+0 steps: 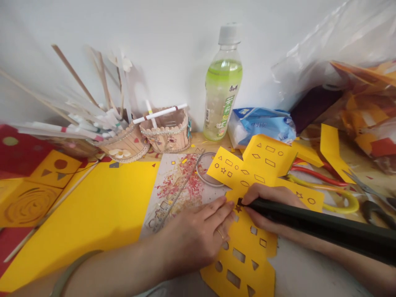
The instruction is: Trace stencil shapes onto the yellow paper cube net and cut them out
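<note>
A yellow paper cutout (238,264) with drawn outlines and cut holes of stars, rectangles, circles and triangles lies in the middle of the worktop. My left hand (201,231) rests flat on its left side, fingers stretched out and holding nothing. In my right hand (262,206), the fingers close round a long black pen-shaped tool (309,218). Its tip touches the cutout beside a star outline, just right of my left fingertips; the tip's exact kind is unclear. Beneath the cutout is a stained grey mat (176,177), with a clear stencil ruler (170,198) on it.
Scissors with yellow and red handles (334,206) and grey-bladed scissors (371,206) lie at right. Behind stand a drink bottle (222,90), a blue tissue pack (262,126), a wooden-sided basket (167,136) and markers (93,123). A yellow sheet (117,198) covers the left.
</note>
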Motion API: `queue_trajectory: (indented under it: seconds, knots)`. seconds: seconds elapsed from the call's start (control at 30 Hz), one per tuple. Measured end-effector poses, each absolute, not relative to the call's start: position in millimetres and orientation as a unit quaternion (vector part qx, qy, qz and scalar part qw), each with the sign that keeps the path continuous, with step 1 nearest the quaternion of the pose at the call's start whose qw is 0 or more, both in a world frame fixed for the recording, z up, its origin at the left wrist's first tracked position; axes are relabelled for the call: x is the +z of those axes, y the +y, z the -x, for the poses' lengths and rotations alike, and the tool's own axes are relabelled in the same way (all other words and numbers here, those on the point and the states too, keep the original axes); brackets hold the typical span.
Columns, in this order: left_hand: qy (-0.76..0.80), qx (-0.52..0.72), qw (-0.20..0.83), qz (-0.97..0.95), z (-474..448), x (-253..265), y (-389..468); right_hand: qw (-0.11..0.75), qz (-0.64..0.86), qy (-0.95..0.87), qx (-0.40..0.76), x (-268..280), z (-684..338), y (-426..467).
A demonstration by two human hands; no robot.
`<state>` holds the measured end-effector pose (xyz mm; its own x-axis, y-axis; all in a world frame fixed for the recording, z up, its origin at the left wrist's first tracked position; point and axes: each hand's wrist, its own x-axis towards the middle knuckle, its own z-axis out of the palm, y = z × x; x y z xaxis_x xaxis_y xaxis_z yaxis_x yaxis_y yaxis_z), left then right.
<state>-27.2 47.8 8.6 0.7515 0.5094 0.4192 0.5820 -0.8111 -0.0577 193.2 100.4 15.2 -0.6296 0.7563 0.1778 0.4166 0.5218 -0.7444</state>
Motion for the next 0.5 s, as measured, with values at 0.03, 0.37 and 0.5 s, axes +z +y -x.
queue_trajectory:
  seconds: [0.03,0.37,0.5]
  knots:
    - [-0.292,-0.196,0.094,0.931,27.3,8.8,47.9,0.252,0.345,-0.838,0.339,15.4,-192.7,100.6]
    - [-0.288,-0.193,0.097,0.933,27.8,10.6,47.9,0.244,0.290,-0.886,0.266,14.8,-191.6,99.7]
    - [-0.285,-0.183,0.099,0.936,28.6,11.9,48.5,0.279,0.301,-0.878,0.244,18.9,-190.2,99.0]
